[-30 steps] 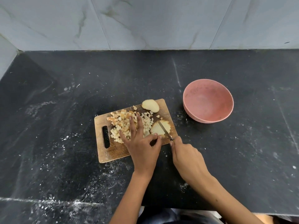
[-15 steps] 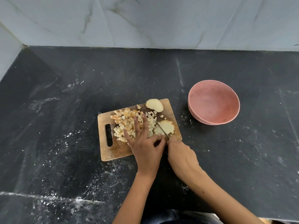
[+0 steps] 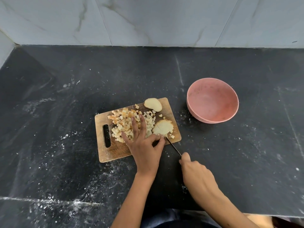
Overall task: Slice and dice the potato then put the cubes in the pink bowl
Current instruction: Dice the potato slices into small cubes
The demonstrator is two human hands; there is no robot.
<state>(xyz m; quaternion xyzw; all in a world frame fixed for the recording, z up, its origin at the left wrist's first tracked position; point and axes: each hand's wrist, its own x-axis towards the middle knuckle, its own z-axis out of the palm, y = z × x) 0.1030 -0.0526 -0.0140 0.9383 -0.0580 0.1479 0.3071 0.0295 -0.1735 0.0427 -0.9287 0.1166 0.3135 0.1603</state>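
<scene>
Dicing is the step in hand: the left hand (image 3: 144,145) rests on the wooden cutting board (image 3: 115,150), its thumb and forefinger pinching the near edge of a scored potato slice (image 3: 163,127) that lies by the board's right edge, while its other fingers spread straight over the heap of potato cubes (image 3: 128,124) in the middle of the board. The right hand (image 3: 195,173) is off the board, over the black counter (image 3: 246,162) toward its front edge, fingers curled round the handle of a small knife (image 3: 172,146) whose blade slants up and left so that the tip sits at the near rim of the slice, right by the left thumb. A whole uncut end piece of potato (image 3: 153,104) lies at the board's far right corner, apart from the heap. The pink bowl (image 3: 194,111) stands on the counter just beyond the board's right edge and shows no cubes inside, so I judge the task a good way through the cutting but with no transfer begun. A few stray bits lie on the counter between board and bowl. The next move calls for carrying the blade across the scored slice at right angles to the cuts already in it, with the pinching fingertips drawn back from the edge; after that the end piece wants the same treatment before anything goes to the bowl.
</scene>
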